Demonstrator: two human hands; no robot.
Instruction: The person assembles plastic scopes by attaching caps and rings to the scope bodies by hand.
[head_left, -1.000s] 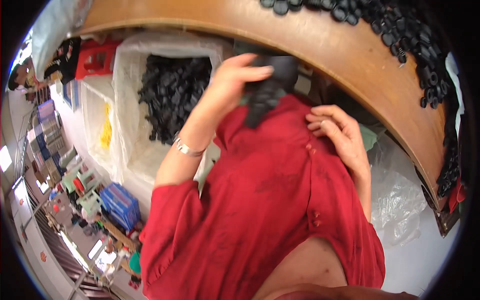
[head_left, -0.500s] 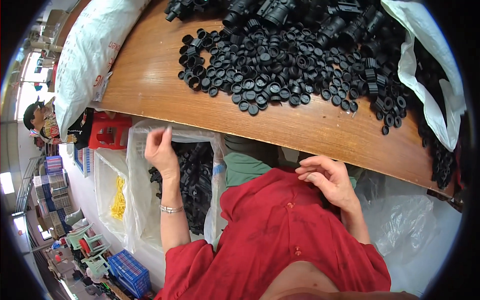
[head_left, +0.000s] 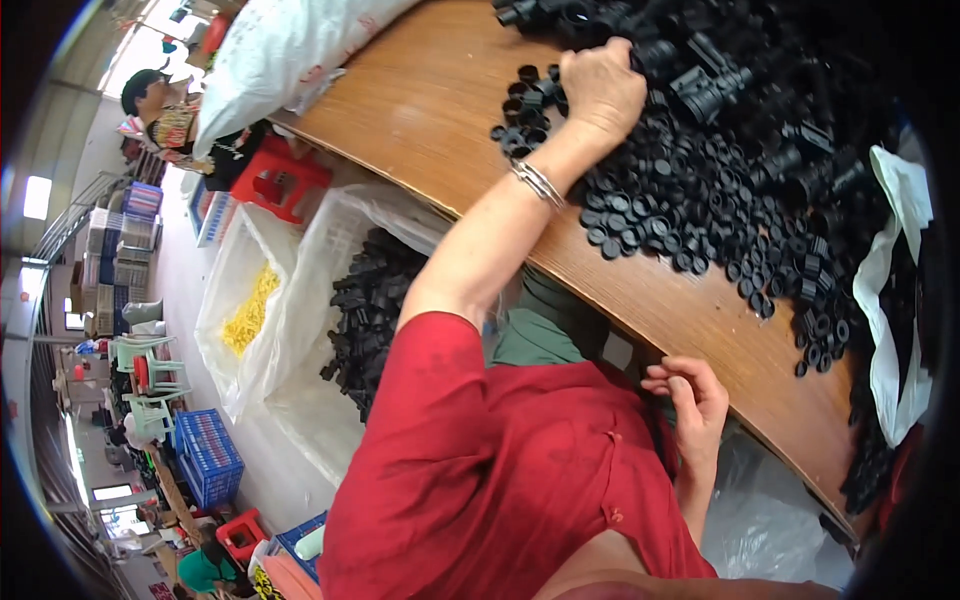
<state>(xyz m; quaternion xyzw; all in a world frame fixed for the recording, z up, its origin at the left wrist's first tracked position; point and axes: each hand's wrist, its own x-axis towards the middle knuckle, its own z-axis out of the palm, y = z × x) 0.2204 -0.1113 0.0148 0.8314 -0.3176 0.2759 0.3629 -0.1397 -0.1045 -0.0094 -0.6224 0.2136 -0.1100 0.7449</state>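
Observation:
My left hand (head_left: 605, 92) reaches over the wooden table onto the pile of black parts. Its fingers curl down and are mostly hidden behind the back of the hand, so what they grip cannot be made out. Right beside it lies a black tubular part (head_left: 655, 56), and a larger black scope-like part (head_left: 712, 88) is a little further right. Small round black caps and rings (head_left: 655, 215) spread below the hand toward the table edge. My right hand (head_left: 692, 395) hovers just off the table's near edge, fingers loosely bent and apart, with nothing in it.
The wooden table (head_left: 420, 130) has a white sack (head_left: 290, 60) at its left and another (head_left: 893, 300) at its right. Below the left edge stand a lined bin of black parts (head_left: 365, 310), a bag of yellow pieces (head_left: 253, 310) and a red stool (head_left: 285, 180). A person (head_left: 165, 115) is beyond.
My left hand has gone from beside the table edge up and right onto the black parts. My right hand stays near the edge. The whole view has turned and shifted.

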